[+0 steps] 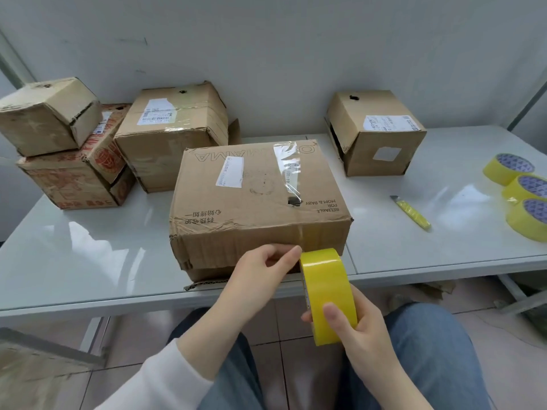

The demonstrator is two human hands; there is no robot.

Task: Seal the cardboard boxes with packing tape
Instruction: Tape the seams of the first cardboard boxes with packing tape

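A large worn cardboard box [257, 199] lies at the near edge of the white table [88, 255], with printed text and old clear tape on top. My right hand [352, 329] grips a yellow roll of packing tape [327, 291] just below the box's front face. My left hand [260, 270] pinches at the roll's top edge, against the box's front side. Whether a strip of tape is pulled free there cannot be made out.
Three cardboard boxes [165, 134] crowd the back left, one small box [47, 116] stacked on a red-printed box [77, 179]. Another box [376, 131] stands back right. A yellow utility knife [411, 213] and three spare tape rolls [521, 190] lie at the right.
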